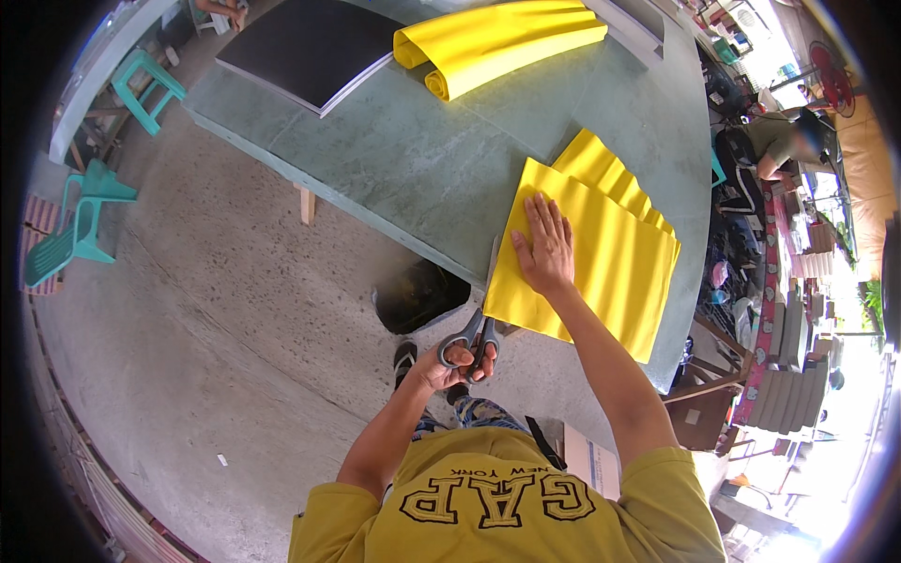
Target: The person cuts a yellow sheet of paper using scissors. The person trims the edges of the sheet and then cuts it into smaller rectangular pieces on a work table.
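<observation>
My left hand (450, 366) has its fingers through the handles of a pair of grey-handled scissors (469, 345). The blades point up toward the left edge of a yellow sheet (601, 267), and that sheet hides part of them. Flat on the sheet's upper left lies my right hand (546, 246), fingers stretched out. The sheet rests at the table's near corner and reaches past its edge. Another yellow piece (608, 174) shows from beneath it, on the far side.
On the grey-green table (413, 169) lie a loosely rolled yellow sheet (507, 42) and a large black-topped board (305, 49). Green plastic chairs (94, 211) and a stool (145, 89) stand at the left. A person (784, 141) sits at the right among stacked goods.
</observation>
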A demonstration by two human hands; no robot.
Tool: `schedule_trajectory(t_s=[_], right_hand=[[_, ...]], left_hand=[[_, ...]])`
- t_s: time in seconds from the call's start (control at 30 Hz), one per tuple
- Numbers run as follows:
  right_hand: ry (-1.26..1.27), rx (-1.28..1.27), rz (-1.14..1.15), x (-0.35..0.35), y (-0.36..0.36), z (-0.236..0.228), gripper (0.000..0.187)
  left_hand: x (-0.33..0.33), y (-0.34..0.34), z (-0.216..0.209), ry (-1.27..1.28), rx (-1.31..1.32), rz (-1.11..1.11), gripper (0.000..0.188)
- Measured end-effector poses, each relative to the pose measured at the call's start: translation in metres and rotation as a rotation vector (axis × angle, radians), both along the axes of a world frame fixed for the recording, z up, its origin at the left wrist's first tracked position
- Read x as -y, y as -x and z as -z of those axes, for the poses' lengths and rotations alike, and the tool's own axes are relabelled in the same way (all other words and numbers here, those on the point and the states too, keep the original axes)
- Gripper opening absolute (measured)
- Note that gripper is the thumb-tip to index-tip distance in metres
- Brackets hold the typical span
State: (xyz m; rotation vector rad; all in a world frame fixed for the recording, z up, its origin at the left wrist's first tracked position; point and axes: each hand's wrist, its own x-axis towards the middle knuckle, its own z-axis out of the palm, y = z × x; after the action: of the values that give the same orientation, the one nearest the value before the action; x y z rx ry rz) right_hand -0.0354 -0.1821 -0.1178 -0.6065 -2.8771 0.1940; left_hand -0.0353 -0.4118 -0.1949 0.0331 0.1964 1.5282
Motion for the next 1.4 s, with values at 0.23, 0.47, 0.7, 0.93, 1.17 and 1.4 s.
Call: schedule_trajectory(t_s=[0.23,0.47,0.7,0.93,1.17,1.4], right_hand=[[0.01,0.017,0.006,0.001,0.0,-0.001,0.055],[-0.013,0.041,0.01,0.003,0.001,-0.002,0.054],[-0.02,0.037,0.013,0.004,0.002,-0.003,0.052],[-0.037,0.033,-0.081,0.034,-0.016,-0.004,0.053],[0.009,0.022,-0.03,0.034,-0.002,-0.014,0.048],[0.03,0.016,-0.039,0.029,-0.001,-0.002,0.05]], left_hand=[[0.002,0.0,0.0,0.012,-0.038,-0.02,0.041],[-0.008,0.011,-0.016,0.056,-0.14,-0.034,0.041],[-0.009,0.016,-0.02,0.076,-0.188,-0.05,0.039],[0.03,-0.004,-0.018,0.135,-0.131,0.011,0.038],[0.038,-0.01,-0.021,0.127,-0.234,-0.007,0.039],[0.025,0.0,-0.012,0.046,-0.279,-0.007,0.039]])
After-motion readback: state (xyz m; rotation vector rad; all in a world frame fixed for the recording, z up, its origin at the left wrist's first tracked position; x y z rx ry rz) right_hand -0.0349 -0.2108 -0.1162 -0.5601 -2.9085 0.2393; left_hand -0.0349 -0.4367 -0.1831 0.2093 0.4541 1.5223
